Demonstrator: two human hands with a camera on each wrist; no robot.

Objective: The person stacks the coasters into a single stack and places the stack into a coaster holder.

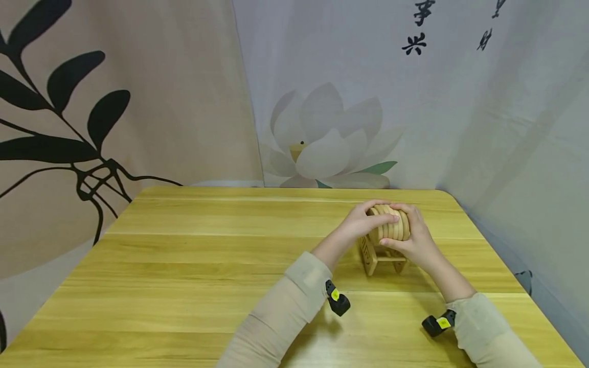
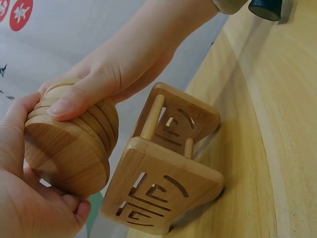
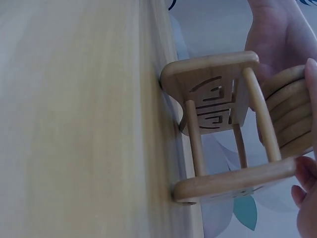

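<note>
A stack of several round wooden coasters [image 1: 392, 230] is held between both hands, just above a small wooden rack [image 1: 367, 255]. My left hand [image 1: 361, 221] grips the stack from the left, its thumb lying across the coasters. From the right, my right hand [image 1: 415, 243] holds the same stack, fingers over the top and thumb below. In the left wrist view, the flat face of the end coaster [image 2: 69, 158] shows, and the rack [image 2: 163, 183] has cut-out side panels joined by round bars. The right wrist view shows the coasters [image 3: 290, 109] beside the rack's upper bar [image 3: 262, 116].
A wooden table [image 1: 184, 286] spreads under the arms, its far edge behind the rack. Printed curtains [image 1: 193, 102] hang behind and beside it. A small black camera [image 1: 338, 301] sits at the left wrist, another camera [image 1: 437, 324] at the right wrist.
</note>
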